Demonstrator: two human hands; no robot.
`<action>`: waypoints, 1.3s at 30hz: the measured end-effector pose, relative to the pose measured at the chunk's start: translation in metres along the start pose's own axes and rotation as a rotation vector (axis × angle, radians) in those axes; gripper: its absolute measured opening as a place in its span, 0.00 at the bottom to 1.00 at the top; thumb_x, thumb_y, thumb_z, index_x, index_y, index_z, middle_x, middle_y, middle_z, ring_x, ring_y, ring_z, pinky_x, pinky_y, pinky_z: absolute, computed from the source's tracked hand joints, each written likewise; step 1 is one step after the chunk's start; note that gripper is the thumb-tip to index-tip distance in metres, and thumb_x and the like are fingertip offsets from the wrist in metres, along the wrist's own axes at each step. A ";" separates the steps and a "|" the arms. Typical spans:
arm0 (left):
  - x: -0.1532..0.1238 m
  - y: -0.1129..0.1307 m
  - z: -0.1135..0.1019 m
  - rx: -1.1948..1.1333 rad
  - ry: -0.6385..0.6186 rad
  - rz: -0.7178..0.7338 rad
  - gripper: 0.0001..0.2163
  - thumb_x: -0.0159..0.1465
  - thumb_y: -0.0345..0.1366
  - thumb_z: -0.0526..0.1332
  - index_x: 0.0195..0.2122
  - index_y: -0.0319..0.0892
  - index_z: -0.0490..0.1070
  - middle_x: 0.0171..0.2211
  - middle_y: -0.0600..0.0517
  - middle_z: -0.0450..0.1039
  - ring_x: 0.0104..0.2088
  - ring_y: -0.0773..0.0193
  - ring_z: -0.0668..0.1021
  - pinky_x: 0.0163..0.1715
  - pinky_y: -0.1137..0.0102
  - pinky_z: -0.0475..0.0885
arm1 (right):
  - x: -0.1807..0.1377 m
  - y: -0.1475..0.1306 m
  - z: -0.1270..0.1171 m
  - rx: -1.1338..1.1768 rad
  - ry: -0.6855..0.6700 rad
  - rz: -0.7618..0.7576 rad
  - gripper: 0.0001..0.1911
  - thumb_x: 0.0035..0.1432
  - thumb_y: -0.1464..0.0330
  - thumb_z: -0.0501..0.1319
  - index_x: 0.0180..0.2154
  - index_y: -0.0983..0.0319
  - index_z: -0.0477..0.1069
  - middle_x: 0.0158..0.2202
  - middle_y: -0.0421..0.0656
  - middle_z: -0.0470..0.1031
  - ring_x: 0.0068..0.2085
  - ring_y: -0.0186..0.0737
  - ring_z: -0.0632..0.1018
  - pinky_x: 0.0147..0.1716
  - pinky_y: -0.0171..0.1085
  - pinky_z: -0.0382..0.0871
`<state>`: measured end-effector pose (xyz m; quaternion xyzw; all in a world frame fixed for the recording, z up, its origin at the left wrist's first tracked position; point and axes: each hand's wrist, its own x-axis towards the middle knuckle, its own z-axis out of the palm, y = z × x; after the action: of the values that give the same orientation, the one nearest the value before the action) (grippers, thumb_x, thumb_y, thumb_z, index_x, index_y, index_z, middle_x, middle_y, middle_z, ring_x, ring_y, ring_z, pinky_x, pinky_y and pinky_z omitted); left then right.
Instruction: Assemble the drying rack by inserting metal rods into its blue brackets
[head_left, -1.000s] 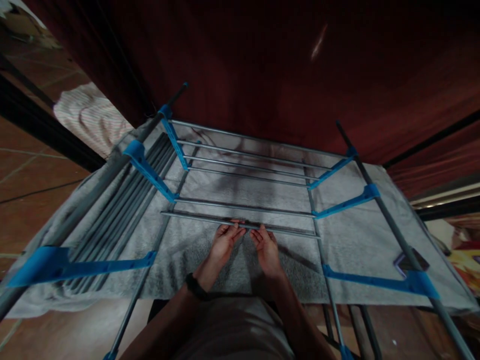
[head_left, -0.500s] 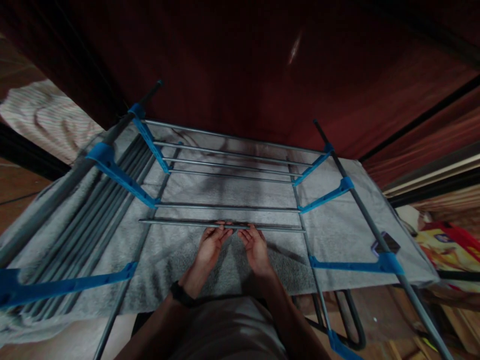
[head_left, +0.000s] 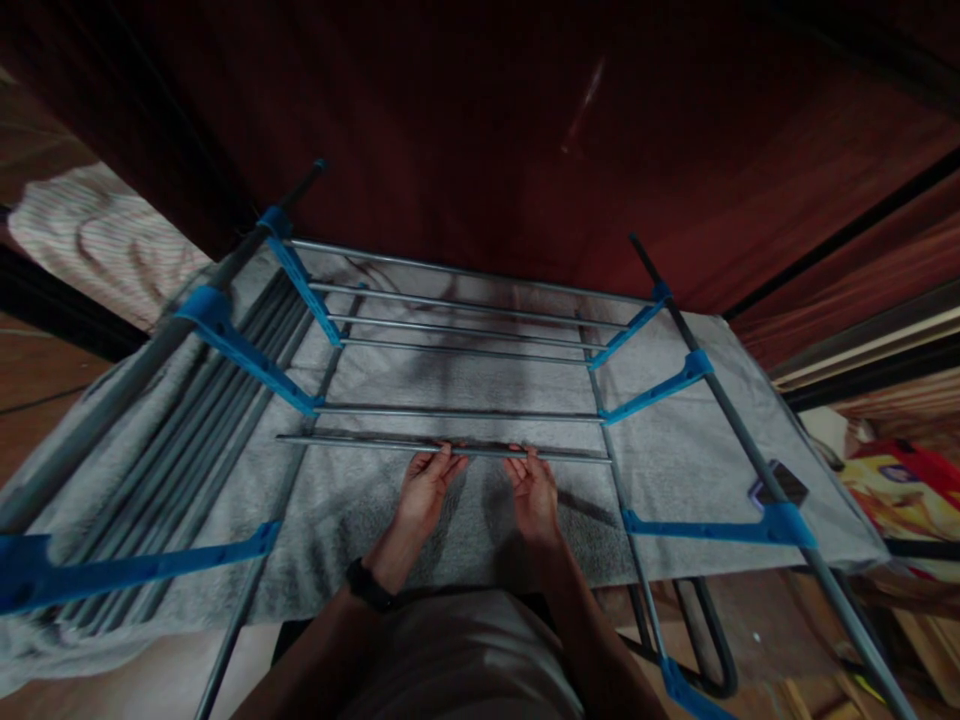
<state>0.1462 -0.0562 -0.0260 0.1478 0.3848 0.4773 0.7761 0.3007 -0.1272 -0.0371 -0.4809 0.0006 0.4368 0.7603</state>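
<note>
A metal drying rack (head_left: 465, 330) with grey bars and blue plastic joints stands in front of me. A grey towel (head_left: 675, 470) is spread across a lower level of it. My left hand (head_left: 424, 492) and my right hand (head_left: 534, 492) lie flat on the towel, palms down, fingers stretched forward. Their fingertips reach the nearest grey bar (head_left: 360, 441) of the upper tier. A dark band sits on my left wrist. Neither hand holds anything.
A dark red curtain (head_left: 525, 130) hangs close behind the rack. A striped cloth (head_left: 97, 245) lies on the floor at the left. Folded side bars (head_left: 187, 440) run along the rack's left wing. Colourful printed material (head_left: 900, 490) shows at the right edge.
My two hands have slid a little apart along the towel, the right one moving right. The view shifted slightly; the rack itself has not moved.
</note>
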 end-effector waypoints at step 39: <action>-0.007 0.003 -0.005 -0.131 -0.040 -0.034 0.06 0.61 0.26 0.73 0.31 0.41 0.78 0.38 0.48 0.85 0.44 0.55 0.86 0.51 0.59 0.81 | 0.050 -0.069 -0.082 0.013 0.246 -0.203 0.14 0.52 0.61 0.74 0.38 0.57 0.75 0.37 0.36 0.81 0.41 0.34 0.82 0.50 0.37 0.78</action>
<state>0.1389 -0.0617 -0.0242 0.0998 0.3397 0.4850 0.7996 0.4117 -0.1651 -0.0521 -0.5236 0.0481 0.2954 0.7976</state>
